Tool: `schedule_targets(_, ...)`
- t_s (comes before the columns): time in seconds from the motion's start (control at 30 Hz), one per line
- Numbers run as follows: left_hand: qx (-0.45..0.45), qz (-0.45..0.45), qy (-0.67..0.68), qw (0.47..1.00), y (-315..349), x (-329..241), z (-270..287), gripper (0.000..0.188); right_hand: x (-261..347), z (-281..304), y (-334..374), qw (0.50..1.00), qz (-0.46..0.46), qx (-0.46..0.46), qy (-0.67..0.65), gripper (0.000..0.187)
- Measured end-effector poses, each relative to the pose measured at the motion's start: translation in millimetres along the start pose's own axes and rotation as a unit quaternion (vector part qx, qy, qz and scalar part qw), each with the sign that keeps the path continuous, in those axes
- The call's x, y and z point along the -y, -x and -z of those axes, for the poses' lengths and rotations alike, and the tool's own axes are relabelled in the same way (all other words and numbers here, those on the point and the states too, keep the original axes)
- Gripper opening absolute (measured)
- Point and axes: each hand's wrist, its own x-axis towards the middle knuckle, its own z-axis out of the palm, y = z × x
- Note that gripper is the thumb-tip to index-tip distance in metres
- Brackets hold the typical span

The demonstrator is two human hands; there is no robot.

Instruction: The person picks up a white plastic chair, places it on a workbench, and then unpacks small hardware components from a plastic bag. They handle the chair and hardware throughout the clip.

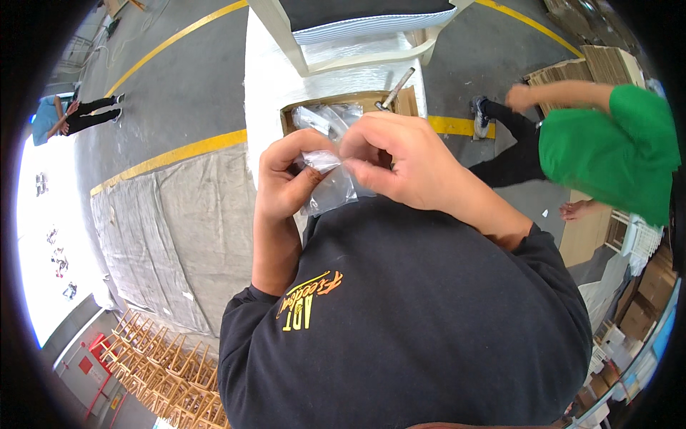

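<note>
My left hand (289, 175) is closed on a small clear plastic bag (332, 194), which it pinches by its bunched upper edge. The fingers of my right hand (400, 157) are curled in a pinch right beside that edge, and they appear to hold the bag too. The bag hangs below my fingers, in front of my chest. Just beyond my hands, an open cardboard box (289, 118) holds more clear plastic bags (325, 118), partly hidden by my hands. A hammer (395, 91) lies at the box's right side.
A pale furniture frame (304, 68) with a dark, stripe-edged pad (371, 25) stands on the white-wrapped table (261, 79). A person in green (607, 150) is close on my right; another person (57, 121) stands far left. Stacked wooden stools (168, 368) are at lower left.
</note>
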Motion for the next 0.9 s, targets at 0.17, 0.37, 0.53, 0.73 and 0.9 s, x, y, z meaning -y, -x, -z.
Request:
schedule_targets(0.17,-0.042,-0.122,-0.076,0.989,-7.1,-0.2,-4.1,0.03,7.4,-3.8,3.4,0.994,0.088,-0.056,0.022,0.017)
schedule_targets(0.37,-0.08,-0.143,-0.121,0.979,-9.6,-6.2,-8.7,0.03,13.2,-0.2,1.3,0.991,0.089,-0.088,0.039,0.014)
schedule_targets(0.53,-0.094,-0.142,-0.179,0.969,-11.5,-12.6,-13.2,0.028,12.6,2.8,-3.4,0.996,0.03,-0.075,0.022,0.011)
schedule_targets(0.73,-0.091,-0.062,-0.275,0.955,-8.8,-17.7,-15.3,0.034,-1.1,6.3,-6.2,0.995,-0.064,-0.055,-0.045,0.007)
schedule_targets(0.9,-0.074,-0.123,-0.296,0.944,-16.8,-10.7,-15.5,0.016,-11.8,11.6,-10.4,0.985,-0.134,0.005,-0.113,0.011)
